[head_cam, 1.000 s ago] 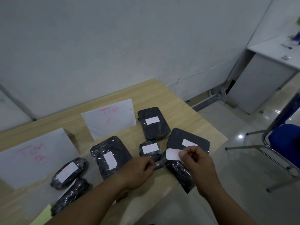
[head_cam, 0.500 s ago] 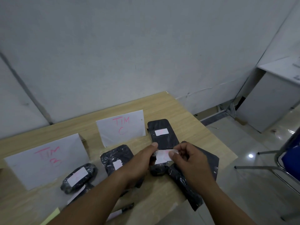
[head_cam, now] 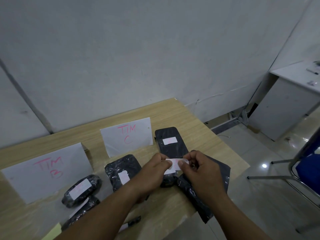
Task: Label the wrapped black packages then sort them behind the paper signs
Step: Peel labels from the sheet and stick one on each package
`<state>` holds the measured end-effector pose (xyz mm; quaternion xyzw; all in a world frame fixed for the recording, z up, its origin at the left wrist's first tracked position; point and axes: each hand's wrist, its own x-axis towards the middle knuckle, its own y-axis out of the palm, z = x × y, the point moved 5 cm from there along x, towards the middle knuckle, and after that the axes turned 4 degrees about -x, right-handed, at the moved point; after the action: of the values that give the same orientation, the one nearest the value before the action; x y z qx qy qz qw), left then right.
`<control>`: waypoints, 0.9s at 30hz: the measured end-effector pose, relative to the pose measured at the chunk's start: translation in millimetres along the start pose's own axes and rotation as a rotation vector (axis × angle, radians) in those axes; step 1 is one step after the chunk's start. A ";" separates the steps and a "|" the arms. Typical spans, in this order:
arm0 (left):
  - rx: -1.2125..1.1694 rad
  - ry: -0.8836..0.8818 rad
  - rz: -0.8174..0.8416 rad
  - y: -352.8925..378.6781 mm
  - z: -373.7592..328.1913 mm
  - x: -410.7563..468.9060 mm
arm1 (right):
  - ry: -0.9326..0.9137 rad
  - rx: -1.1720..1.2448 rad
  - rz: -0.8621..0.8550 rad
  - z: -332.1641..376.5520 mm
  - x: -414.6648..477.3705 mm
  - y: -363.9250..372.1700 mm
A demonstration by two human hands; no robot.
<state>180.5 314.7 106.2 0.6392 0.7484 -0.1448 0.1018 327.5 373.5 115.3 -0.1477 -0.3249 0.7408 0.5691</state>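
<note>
head view: both hands (head_cam: 178, 168) pinching white label (head_cam: 175, 162)

Two paper signs (head_cam: 127, 135) stand on the table (head_cam: 190, 118), with packages (head_cam: 170, 142) beside and before them.

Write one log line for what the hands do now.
left hand: pinches white label | right hand: pinches same label | stage: labelling
</note>
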 end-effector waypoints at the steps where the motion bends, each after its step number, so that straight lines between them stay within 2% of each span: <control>1: 0.006 0.007 -0.004 0.5 -1.3 -1.0 | -0.010 -0.026 -0.005 0.8 -0.4 0.2; 6: 0.011 0.011 -0.003 1.5 -2.2 -2.9 | -0.041 -0.137 -0.032 7.6 -3.2 -1.2; 11: 0.078 0.080 -0.012 1.2 -3.5 -5.0 | -0.075 -0.250 -0.141 20.3 -7.4 -7.3; 22: 0.082 0.234 -0.103 0.1 -8.6 -7.1 | -0.074 -0.296 -0.267 19.3 -3.2 -21.3; 24: 0.081 0.264 -0.108 0.6 -9.8 -7.3 | -0.028 -0.197 -0.187 14.5 -1.1 -18.6; 27: 0.128 0.298 -0.083 2.9 -10.5 -7.4 | 0.115 0.115 -0.023 10.6 1.1 -14.0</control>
<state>184.9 312.0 118.3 0.6272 0.7703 -0.0997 -0.0573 331.4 373.2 132.4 -0.1533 -0.2504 0.7420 0.6027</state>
